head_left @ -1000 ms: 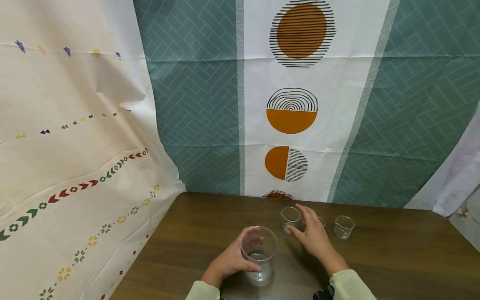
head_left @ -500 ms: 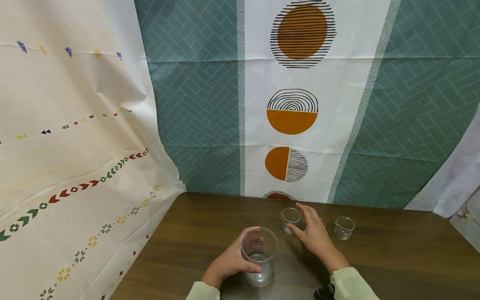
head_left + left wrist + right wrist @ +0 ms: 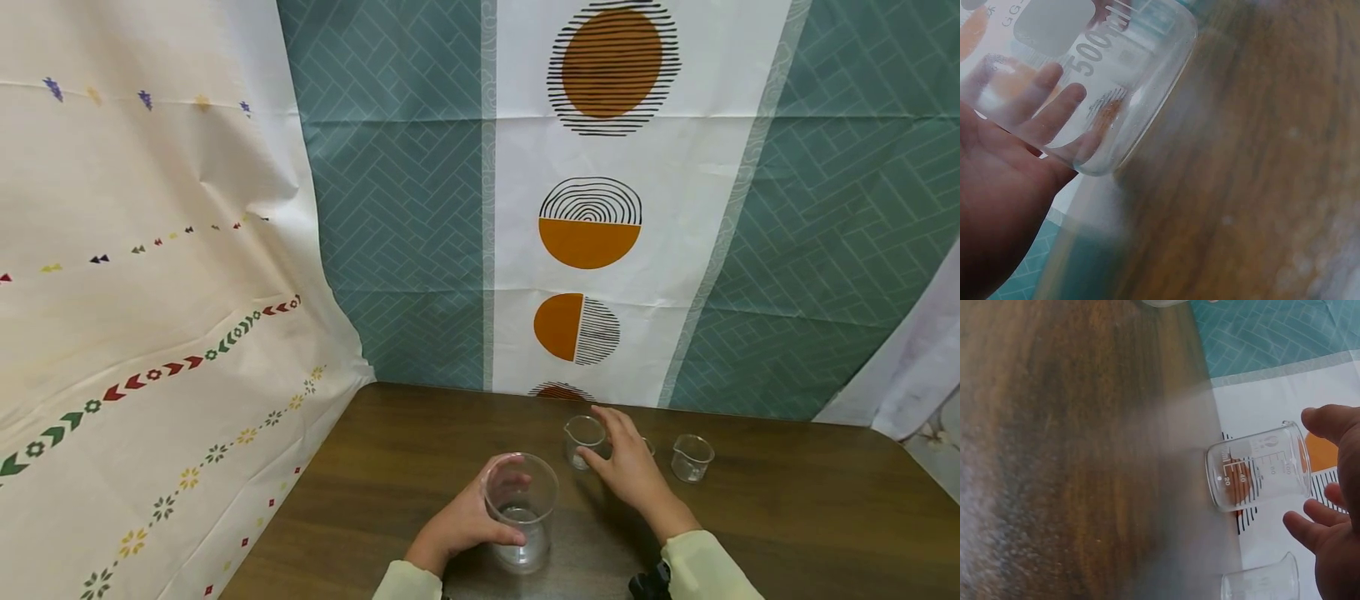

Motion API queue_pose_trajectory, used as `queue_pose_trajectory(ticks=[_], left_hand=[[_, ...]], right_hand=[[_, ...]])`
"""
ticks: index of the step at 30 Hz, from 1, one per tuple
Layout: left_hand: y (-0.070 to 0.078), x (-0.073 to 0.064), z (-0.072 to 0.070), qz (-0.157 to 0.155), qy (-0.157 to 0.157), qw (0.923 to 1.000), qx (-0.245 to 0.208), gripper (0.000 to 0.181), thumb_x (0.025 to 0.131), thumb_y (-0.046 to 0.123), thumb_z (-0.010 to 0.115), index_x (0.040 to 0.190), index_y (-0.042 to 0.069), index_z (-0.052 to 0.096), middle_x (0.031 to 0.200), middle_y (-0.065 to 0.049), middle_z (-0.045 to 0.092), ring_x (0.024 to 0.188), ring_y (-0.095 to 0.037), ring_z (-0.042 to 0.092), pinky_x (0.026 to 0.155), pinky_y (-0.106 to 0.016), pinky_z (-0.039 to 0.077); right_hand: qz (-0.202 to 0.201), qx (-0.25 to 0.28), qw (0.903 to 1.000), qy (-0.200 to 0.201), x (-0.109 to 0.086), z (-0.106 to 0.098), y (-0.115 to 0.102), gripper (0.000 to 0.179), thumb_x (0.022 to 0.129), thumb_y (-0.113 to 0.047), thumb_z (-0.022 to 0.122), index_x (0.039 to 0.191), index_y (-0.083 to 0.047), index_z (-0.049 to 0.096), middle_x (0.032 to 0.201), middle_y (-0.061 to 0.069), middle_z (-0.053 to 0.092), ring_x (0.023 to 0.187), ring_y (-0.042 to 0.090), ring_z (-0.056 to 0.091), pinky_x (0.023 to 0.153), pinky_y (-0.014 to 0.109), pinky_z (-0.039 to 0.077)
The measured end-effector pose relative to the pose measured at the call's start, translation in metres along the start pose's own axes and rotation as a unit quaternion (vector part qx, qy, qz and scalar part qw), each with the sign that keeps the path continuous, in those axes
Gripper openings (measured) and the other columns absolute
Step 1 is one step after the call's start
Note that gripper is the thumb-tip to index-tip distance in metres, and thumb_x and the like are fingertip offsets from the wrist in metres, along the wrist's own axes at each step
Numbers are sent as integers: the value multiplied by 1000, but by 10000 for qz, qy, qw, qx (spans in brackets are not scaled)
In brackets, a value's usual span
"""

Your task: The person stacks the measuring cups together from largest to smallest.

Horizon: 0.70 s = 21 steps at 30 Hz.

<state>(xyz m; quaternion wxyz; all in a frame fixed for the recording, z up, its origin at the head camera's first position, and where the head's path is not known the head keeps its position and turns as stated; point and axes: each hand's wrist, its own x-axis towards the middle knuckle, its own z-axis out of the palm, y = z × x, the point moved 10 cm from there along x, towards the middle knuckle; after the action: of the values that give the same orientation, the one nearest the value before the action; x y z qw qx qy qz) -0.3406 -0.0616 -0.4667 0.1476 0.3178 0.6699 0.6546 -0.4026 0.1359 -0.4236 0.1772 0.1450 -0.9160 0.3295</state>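
Note:
A large clear glass beaker (image 3: 521, 517), marked 500 ml in the left wrist view, stands on the table. My left hand (image 3: 472, 517) grips its side, thumb at the front and fingers round the back, seen through the glass (image 3: 1060, 112). Beyond it is a small clear beaker (image 3: 583, 442) with a spout. My right hand (image 3: 626, 462) hovers beside this small beaker, thumb and fingers spread. In the right wrist view a graduated beaker (image 3: 1257, 467) stands in front of the parted thumb and fingers, with a gap visible.
A second small beaker (image 3: 649, 447) is mostly hidden behind the right hand. To its right stands a third small beaker (image 3: 692, 458). The brown wooden table (image 3: 420, 433) ends at a patterned curtain (image 3: 405, 250) behind and a pale cloth (image 3: 187, 375) at left.
The head view has shifted slightly. Both hands and the beakers hold their places.

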Motion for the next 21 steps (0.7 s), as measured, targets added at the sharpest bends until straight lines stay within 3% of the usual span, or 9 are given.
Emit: queue_pose_trajectory(ticks=[9,17,21], left_hand=[[0,-1,0,-101,8,9999,-79,92,73,20,86,145,24,28,146,-26,39,138,-41,38,113,-49,32],[1,-1,0,-89,-3,9999,-66,92,73,19,86,145,23,28,146,-25,39,138,-41,37,112,-34,36],[1,-1,0,-40,-22,10000,-41,92,73,19,86,145,23,28,146,-27,39,138,-44,36,111,-32,36]], right_hand=[[-106,-134,9998,-112,4,0,-1,71,81,-25,78,141,-7,43,140,21,44,100,37,65,86,54,51],[-357,-282,9989,-149,7,-1,-7,67,81,-24,77,137,-3,47,139,21,47,123,39,52,98,58,43],[-494,-299,9983,-127,9,-2,-10,65,81,-21,77,135,-1,48,137,21,48,123,40,52,98,57,43]])
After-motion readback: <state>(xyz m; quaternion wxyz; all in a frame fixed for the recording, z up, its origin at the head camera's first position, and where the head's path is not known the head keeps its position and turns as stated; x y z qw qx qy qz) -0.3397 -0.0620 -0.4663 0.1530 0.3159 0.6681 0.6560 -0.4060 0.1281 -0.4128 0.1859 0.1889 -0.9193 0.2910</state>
